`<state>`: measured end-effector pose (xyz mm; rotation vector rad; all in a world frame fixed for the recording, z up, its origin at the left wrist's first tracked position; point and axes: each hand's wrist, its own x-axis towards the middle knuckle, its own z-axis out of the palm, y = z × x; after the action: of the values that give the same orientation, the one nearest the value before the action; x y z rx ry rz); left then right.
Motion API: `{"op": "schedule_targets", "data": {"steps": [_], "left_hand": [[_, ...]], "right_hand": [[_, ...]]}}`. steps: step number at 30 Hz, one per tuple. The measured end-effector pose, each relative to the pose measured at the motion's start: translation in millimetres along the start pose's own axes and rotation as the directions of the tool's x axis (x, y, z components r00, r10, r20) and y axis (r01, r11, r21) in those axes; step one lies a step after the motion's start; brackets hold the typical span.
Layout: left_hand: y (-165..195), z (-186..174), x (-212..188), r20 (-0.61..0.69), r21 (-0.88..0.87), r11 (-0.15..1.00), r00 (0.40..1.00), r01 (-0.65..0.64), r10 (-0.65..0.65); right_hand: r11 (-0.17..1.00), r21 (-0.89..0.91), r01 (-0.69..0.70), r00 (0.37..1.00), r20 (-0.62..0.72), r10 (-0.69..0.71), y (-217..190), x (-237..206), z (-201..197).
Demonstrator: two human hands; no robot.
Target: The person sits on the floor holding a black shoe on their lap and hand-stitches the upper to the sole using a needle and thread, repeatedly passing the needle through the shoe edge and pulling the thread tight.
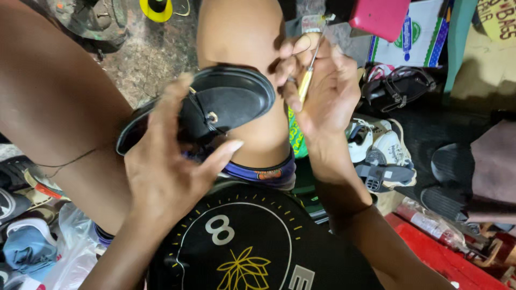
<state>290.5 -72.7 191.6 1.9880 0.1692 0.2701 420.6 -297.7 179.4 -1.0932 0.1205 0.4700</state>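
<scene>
A black sandal (226, 99) lies sole-up across my knees, its rim toward the right knee. My left hand (166, 161) clasps it from below and the side, fingers spread over the sole and the thumb pointing right. A small metal eyelet with dark thread (213, 117) shows on the sole near my fingers. My right hand (322, 88) is raised just right of the sandal and pinches a thin awl-like tool with a yellow handle (305, 86), its metal shaft pointing up.
Black strappy sandals (398, 88) and a white sneaker (379, 150) lie on the floor at right. A pink box (379, 16) sits at the top, a red case (446, 258) at lower right. Shoes and plastic bags (32, 236) pile at lower left.
</scene>
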Motion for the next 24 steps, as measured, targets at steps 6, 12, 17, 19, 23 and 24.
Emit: {"op": "schedule_targets", "data": {"steps": [6, 12, 17, 19, 23, 24], "left_hand": [[0.5, 17.7, 14.8, -0.019, 0.036, 0.999, 0.999, 0.028, -0.027], [-10.2, 7.7, 21.7, 0.072, -0.041, 0.999, 0.997, -0.006, 0.009], [-11.4, 11.8, 23.3, 0.049, -0.095, 0.995, 0.999, 0.000, 0.004], [-10.3, 12.7, 21.8, 0.039, -0.086, 0.996, 0.999, -0.013, 0.016], [-9.6, 12.9, 17.4, 0.014, -0.035, 0.999, 1.000, -0.010, 0.011], [-9.8, 13.5, 16.1, 0.011, -0.031, 1.000, 1.000, 0.001, 0.000]], "right_hand": [[0.944, -0.141, 0.298, 0.938, -0.137, -0.317, -0.9, -20.3, -29.8], [0.621, -0.729, 0.289, 0.947, 0.121, -0.298, -18.0, -56.6, -15.3], [0.527, -0.781, 0.334, 0.942, 0.280, -0.184, -31.6, -56.4, 11.7], [0.476, -0.813, 0.336, 0.941, 0.312, -0.132, -34.8, -52.6, 17.5], [0.456, -0.821, 0.344, 0.936, 0.340, -0.095, -36.8, -48.2, 23.0], [0.458, -0.819, 0.346, 0.935, 0.344, -0.091, -37.0, -48.0, 23.8]]}}
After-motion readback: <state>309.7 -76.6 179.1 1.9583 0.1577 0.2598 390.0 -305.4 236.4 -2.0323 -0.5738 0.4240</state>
